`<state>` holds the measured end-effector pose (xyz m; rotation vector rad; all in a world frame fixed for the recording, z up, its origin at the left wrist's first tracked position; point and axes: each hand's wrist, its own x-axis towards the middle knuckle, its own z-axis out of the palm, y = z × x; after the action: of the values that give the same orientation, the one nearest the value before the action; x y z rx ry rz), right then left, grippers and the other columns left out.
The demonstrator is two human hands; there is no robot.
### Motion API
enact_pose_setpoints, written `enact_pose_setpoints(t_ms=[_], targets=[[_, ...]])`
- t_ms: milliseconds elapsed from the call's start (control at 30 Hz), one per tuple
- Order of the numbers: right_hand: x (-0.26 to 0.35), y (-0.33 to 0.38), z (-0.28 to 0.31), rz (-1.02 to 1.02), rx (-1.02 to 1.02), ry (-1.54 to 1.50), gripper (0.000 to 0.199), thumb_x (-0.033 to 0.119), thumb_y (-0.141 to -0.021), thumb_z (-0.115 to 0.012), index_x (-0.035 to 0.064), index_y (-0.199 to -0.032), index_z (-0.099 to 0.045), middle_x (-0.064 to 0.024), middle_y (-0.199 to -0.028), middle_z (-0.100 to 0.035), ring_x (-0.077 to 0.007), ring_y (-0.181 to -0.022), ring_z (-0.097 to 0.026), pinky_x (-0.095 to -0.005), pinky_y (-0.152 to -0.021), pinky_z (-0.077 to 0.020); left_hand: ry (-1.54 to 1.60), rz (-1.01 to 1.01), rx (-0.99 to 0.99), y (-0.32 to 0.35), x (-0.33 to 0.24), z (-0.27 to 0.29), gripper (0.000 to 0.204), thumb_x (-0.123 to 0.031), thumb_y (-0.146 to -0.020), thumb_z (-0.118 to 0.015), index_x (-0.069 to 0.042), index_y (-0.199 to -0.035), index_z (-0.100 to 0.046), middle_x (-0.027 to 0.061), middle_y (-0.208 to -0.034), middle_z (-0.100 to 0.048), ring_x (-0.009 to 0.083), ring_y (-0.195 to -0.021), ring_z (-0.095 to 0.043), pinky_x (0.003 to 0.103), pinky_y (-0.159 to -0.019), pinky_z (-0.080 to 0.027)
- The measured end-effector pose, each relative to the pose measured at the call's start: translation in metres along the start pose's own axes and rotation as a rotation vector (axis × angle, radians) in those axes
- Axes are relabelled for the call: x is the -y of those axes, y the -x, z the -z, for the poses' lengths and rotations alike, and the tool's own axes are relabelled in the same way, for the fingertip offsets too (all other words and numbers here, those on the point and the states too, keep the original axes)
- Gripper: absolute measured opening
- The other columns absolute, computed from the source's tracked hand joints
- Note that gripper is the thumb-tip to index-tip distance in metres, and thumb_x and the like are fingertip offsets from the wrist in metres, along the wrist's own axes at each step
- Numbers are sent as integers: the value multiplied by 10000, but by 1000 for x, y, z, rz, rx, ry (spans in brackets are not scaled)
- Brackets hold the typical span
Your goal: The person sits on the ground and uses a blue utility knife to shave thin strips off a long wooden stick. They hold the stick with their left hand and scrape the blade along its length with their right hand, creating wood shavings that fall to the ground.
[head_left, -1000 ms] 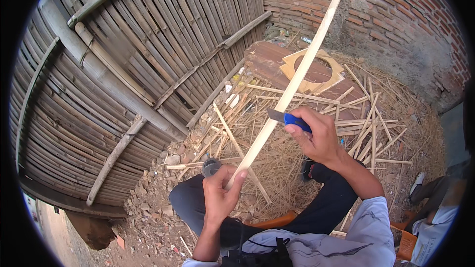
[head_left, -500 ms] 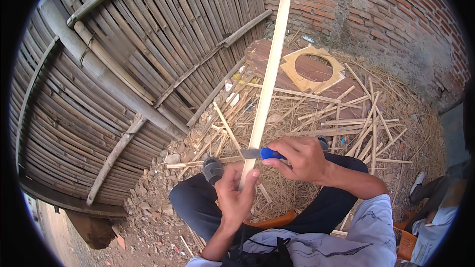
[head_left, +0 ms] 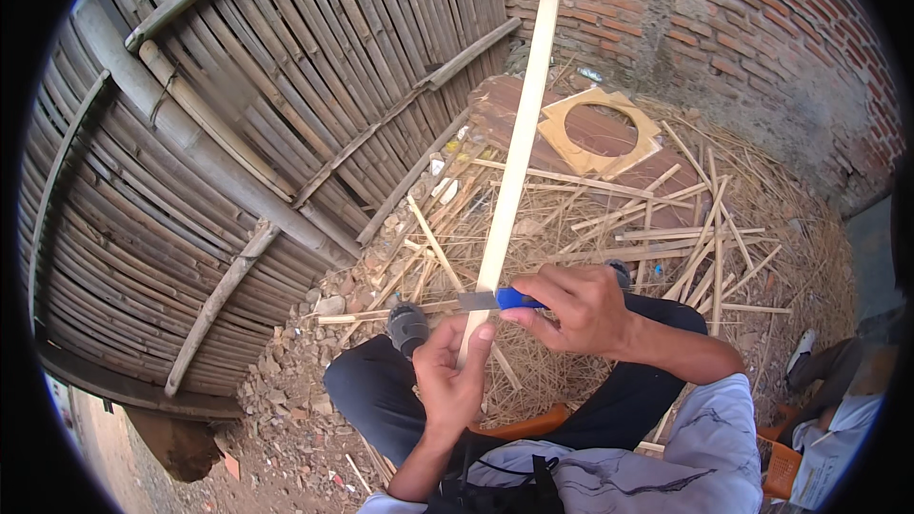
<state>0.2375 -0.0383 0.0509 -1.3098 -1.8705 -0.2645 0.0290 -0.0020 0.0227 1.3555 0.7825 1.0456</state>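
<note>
A long pale wooden strip [head_left: 519,152] slants up and away in front of me, its near end gripped in my left hand [head_left: 450,371] with the thumb along one face. My right hand [head_left: 586,309] is closed round the blue handle of a knife [head_left: 519,299]. The knife's flat grey blade lies across the strip, just beyond my left fingers, and touches it. Part of the handle is hidden inside my right palm.
Loose wooden sticks [head_left: 705,238] and straw [head_left: 524,371] litter the ground ahead. A square board with a round hole [head_left: 602,133] rests on a brown panel. A bamboo wall [head_left: 219,133] stands left, a brick wall [head_left: 752,29] behind. Another person [head_left: 838,419] is at the right edge.
The blade and my right hand have shifted very slightly left on the strip. My left hand keeps its hold, and little else differs.
</note>
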Motion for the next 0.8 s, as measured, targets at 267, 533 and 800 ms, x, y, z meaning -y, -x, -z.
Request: enact_pose_setpoints(t_ms=[267, 533, 800], targets=[[-5, -6, 6, 13, -18, 35, 319, 372, -928, -833, 100, -1080, -761, -47, -784, -725, -213, -612, -722, -340, -519, -545, -23, 35, 7, 0, -6, 7, 181, -108, -1074, -717, 28, -1189, -748, -74, -782, -673, -39, -632, -469, 181, -539, -298], [-26, -6, 3, -70, -160, 79, 303, 352, -975, -802, 74, -1088, -762, -94, -855, -771, -243, -644, -743, -341, -546, -558, -56, 120, 10, 6, -13, 13, 159, -129, -1073, -717, 30, -1085, -722, -71, -748, -620, -30, -627, -444, 188, -547, -283], [-96, -14, 31, -351, -200, 121, 285, 295, -1031, -743, 14, -1077, -734, -170, -857, -764, -300, -669, -737, -381, -613, -554, -113, 189, 48, 31, 25, 51, 140, -113, -1056, -738, 14, -999, -726, -85, -669, -597, -20, -623, -438, 218, -546, -289]])
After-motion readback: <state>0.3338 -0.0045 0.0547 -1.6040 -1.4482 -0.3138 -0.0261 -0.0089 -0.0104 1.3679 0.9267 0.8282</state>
